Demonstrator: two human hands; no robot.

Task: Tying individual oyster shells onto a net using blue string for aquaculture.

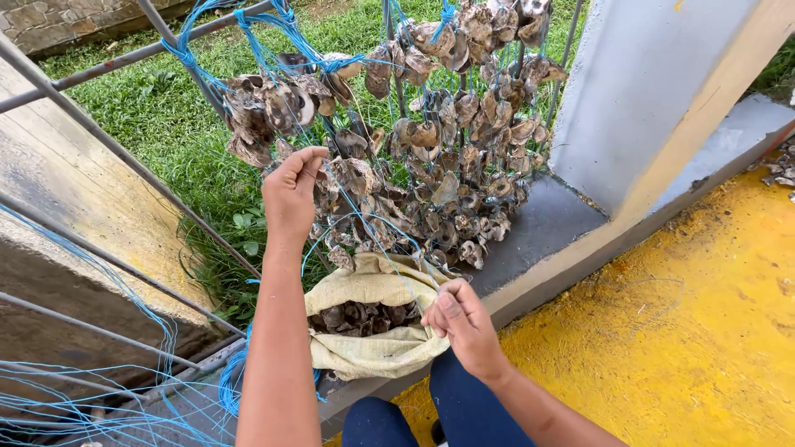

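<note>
Head view shows the left hand (290, 194) raised to the hanging strings of shells (422, 157), with its fingers (308, 159) closed in a pinch on one shell or on the blue line just beside it; which of the two I cannot tell. The right hand (462, 323) is lower, near the knees, with the fingers curled shut at the rim of the open sack (373, 319), and a thin blue line (364, 223) seems to run up from it toward the left hand.

The shell strings hang from the metal railing (124, 58). Their long axis is close to vertical, leaning a little to the left at the top, and their lower ends point down to the mouth of the sack. The sack lies on the grey ledge (546, 223), its mouth turned up and slightly toward the person, with dark shells already inside.

To do this well, I judge that the line should be kept tight between both hands, so that a shell comes free directly above the sack opening. The pinch should stay close to the shell, because the edges look sharp and the loose blue net (74, 406) at the lower left could catch the fingers.
</note>
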